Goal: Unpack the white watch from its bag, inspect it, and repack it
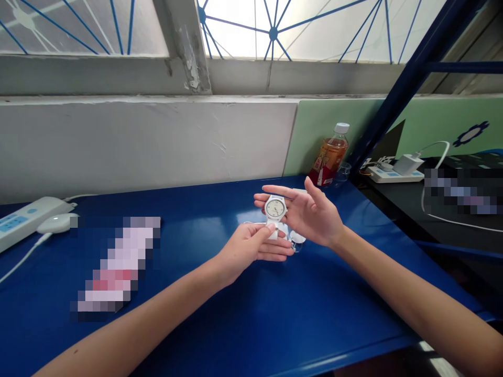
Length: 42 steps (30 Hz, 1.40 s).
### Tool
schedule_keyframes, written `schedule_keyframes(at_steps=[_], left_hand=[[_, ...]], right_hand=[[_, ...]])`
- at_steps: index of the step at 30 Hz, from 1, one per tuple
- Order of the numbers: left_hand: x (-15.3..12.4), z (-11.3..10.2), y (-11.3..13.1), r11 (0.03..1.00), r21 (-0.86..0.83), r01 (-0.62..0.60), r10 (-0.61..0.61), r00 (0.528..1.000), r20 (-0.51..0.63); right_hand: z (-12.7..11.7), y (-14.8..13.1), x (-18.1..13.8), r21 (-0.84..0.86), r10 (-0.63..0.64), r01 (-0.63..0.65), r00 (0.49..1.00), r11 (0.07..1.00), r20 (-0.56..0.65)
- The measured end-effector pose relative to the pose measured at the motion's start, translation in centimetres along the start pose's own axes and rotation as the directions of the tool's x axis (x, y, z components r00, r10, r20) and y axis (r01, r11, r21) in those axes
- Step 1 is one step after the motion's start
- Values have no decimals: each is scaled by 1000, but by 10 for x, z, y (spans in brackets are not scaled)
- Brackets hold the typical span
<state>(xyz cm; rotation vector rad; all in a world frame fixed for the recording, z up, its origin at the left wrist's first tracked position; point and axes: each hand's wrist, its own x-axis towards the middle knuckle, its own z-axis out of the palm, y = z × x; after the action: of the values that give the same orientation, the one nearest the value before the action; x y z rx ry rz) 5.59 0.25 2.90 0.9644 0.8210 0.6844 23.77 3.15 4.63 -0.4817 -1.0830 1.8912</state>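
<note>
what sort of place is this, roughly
Probably a dormitory or shared study room, though I can't be sure: a blue desk below the windows, a blue metal frame at its right, and a power strip on it.

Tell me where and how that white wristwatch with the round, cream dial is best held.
Pinch the white wristwatch by its narrow white strap, probably best from the near left, thumb on top. The strap runs nearward from the upturned dial, and the bare left hand grips it so, leaving the dial uncovered.
</note>
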Motion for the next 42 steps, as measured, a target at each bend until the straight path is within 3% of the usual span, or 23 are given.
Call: schedule_keyframes(at_steps=[15, 19, 22, 24, 26, 28, 29, 30, 31, 32, 33, 35, 39, 42], left_hand=[[-1, 1, 4, 994, -75, 78, -76, 997, 20], [3, -3, 7, 997, -72, -7, 6, 1000, -15], [7, -14, 12, 979, 100, -177, 186, 979, -85], [9, -24, 14, 861, 376, -342, 407, 907, -106], [9, -34, 15, 574, 722, -386, 599, 799, -49], [8, -41, 14, 222, 909, -353, 673, 730, 119], [8, -42, 12, 79, 931, -356, 677, 705, 212], [8, -43, 10, -41, 934, -354, 676, 679, 287], [8, -43, 8, -140, 924, -355, 676, 648, 351], [8, -42, 5, -219, 909, -354, 680, 613, 402], [9, -41, 3, -284, 891, -353, 683, 578, 447], [9, -37, 0, -367, 857, -363, 678, 526, 513], [10, -33, -3, -422, 815, -397, 659, 484, 576], [10, -34, -6, -420, 813, -403, 647, 495, 580]], right_hand=[[-3, 5, 0, -58, 23, -20, 999, 998, 49], [-8, -2, 5, -190, -42, 33, 998, 981, -44], [-13, -9, 3, -373, -197, 148, 976, 916, -95], [-17, -11, -3, -489, -263, 181, 959, 853, -105], [-21, -8, -11, -621, -294, 170, 951, 766, -102], [-26, -2, -20, -770, -331, 171, 942, 615, -55], [-29, 0, -24, -851, -379, 193, 925, 489, -8], [-32, 3, -27, -924, -431, 232, 899, 305, 83], [-35, 5, -30, -955, -414, 276, 886, 113, 207], [-38, 6, -31, -949, -387, 313, 873, -22, 297], [-41, 7, -33, -929, -358, 348, 857, -125, 369], [-45, 8, -35, -888, -323, 397, 830, -232, 455], [-47, 9, -38, -833, -288, 470, 788, -291, 544], [-45, 9, -40, -813, -274, 508, 770, -283, 577]])
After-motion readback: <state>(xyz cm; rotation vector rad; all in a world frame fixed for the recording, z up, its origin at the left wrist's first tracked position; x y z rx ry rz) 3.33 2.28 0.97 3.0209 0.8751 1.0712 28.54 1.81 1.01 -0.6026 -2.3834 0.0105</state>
